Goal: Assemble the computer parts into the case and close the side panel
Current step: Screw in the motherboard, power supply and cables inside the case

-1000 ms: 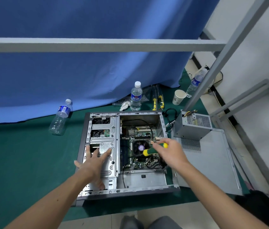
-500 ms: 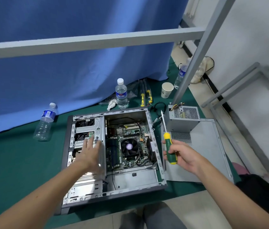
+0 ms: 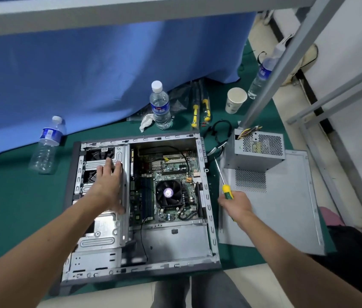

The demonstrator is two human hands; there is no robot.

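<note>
An open grey computer case [image 3: 208,196] lies on its side on a green mat, its motherboard [image 3: 175,167] and CPU fan [image 3: 168,192] exposed. My left hand [image 3: 109,185] rests flat with straight fingers on the silver drive cage [image 3: 102,230] in the case's left half. To the right of the case, my right hand [image 3: 235,204] grips a green and yellow screwdriver [image 3: 224,183], its shaft pointing up and away. The loose power supply [image 3: 257,150] stands on the detached side panel [image 3: 286,203] to the right.
Three water bottles stand or lie around: [image 3: 47,145], [image 3: 160,105], [image 3: 262,76]. A paper cup [image 3: 235,100], two yellow-handled tools [image 3: 200,110], black cables [image 3: 217,134] and a crumpled tissue [image 3: 146,122] sit behind the case. A blue curtain [image 3: 86,74] hangs behind; grey frame bars [image 3: 286,63] cross overhead.
My right hand lifted the screwdriver out of the case and moved it right, over the side panel's edge. My left hand slid further up the drive cage.
</note>
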